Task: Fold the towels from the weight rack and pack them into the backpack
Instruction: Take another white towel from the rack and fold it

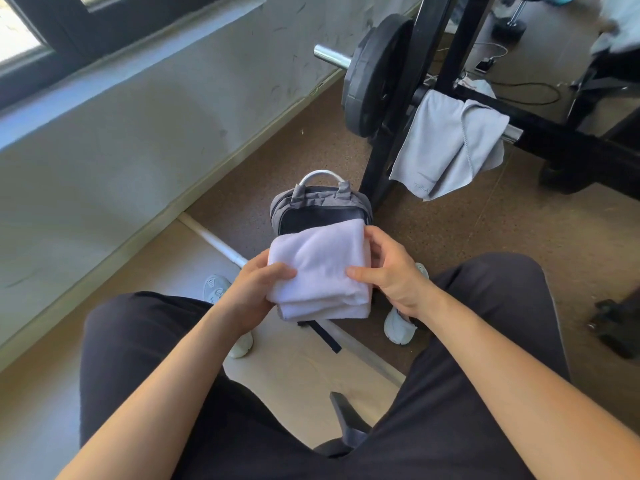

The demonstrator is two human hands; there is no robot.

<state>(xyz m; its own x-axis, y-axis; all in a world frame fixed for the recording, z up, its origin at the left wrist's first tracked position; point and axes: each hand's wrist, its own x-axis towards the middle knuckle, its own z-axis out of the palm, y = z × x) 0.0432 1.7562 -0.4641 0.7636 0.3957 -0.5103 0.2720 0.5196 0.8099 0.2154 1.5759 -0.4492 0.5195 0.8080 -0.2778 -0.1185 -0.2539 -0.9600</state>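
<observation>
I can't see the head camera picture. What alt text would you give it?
A seated person's left hand and right hand hold a folded white towel above an open grey backpack standing on the floor between their feet. Behind it, a grey towel hangs unfolded over a bar of a black weight rack.

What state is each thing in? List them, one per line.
white towel: folded, held over the backpack
backpack: upright on floor, top open
grey towel: unfolded, draped on the rack bar
left hand: gripping the white towel
right hand: gripping the white towel
weight plate: mounted on rack
</observation>
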